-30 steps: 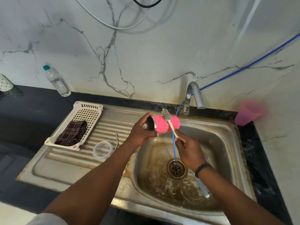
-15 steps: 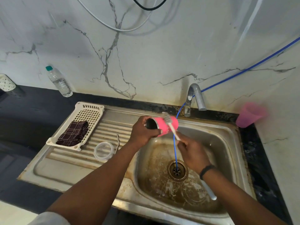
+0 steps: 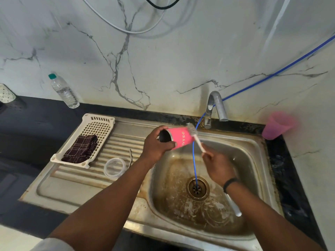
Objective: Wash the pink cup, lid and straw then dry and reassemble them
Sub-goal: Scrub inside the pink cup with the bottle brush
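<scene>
Two hands work over the sink (image 3: 235, 142) basin: the left hand (image 3: 156, 144) wraps its grip round the open end of the pink cup (image 3: 178, 139), held on its side above the basin's back left corner, while the right hand (image 3: 217, 164) pinches the white handle of a small brush (image 3: 194, 135) whose bristles lie against the cup's closed end. Both grips are curled tight, neither spread. Scrubbing the outside looks to be the step in hand. A wet cup held only near its rim could slip and drop into the stained basin, and a hard brush stroke would be the likely cause. Catching the blue hose (image 3: 194, 160) that hangs from the tap (image 3: 214, 107) to the drain could also jog the brush. On the draining board's ribbed part lie the clear lid (image 3: 114, 167) and, just beside it, the metal straw (image 3: 130, 158), apparently unwashed yet.
</scene>
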